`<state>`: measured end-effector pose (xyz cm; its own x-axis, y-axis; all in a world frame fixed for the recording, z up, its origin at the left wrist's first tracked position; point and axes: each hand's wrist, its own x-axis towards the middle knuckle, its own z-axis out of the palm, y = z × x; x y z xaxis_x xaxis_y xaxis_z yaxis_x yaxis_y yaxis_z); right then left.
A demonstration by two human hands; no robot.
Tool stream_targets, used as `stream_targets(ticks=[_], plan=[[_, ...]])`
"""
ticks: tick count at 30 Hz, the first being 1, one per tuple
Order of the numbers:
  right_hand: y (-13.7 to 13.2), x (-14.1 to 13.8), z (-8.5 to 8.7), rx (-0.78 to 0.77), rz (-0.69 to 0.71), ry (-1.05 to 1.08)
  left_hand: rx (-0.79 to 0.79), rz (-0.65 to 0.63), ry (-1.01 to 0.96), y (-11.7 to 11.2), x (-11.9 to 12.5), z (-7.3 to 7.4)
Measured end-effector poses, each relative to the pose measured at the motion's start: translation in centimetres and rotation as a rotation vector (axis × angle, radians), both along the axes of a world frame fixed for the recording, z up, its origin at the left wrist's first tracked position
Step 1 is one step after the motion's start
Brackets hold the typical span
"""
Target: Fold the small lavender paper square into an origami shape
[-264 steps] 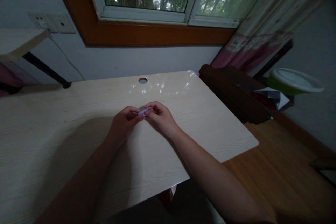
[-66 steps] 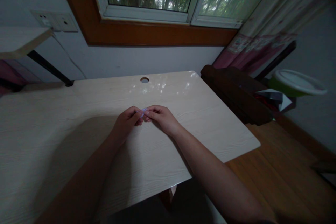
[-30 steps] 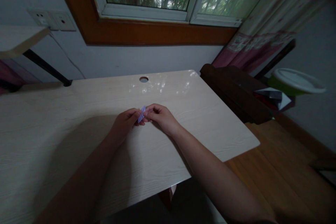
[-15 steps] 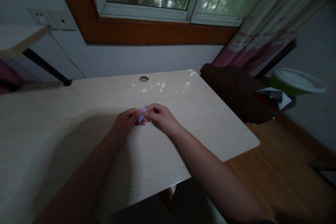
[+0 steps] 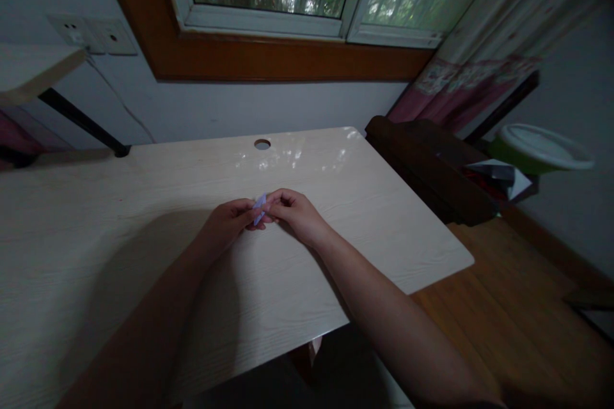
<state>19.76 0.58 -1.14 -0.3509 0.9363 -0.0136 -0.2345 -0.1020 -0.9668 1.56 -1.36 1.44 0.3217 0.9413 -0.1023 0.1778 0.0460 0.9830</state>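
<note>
Between my two hands is a small piece of folded purple paper (image 5: pixel 259 200), held above the pale wooden desk (image 5: pixel 307 281). My left hand (image 5: pixel 233 220) pinches its left side, with the thumb lying across the front. On the right side my right hand (image 5: pixel 290 208) grips it between thumb and fingers. The thumbs nearly meet over the middle of the paper, and the fingers hide part of its lower edge. What shape the folds make is too small to tell.
A round cable hole (image 5: pixel 262 144) is near the desk's back edge. On the left stands a raised shelf (image 5: pixel 38 70) on a black leg (image 5: pixel 84 121). Right of the desk are dark wooden furniture (image 5: pixel 426 166) and a green tub with a white rim (image 5: pixel 542 144).
My left thumb has moved slightly further across the paper towards the right thumb. The right hand stays almost where it was.
</note>
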Motion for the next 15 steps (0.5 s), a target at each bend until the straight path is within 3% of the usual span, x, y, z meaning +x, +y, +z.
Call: stream_targets(ticks=[15], plan=[[-0.08,0.15,0.04,-0.007,0.051,0.033,-0.064,0.007,-0.122,0.32,-0.13,-0.51]])
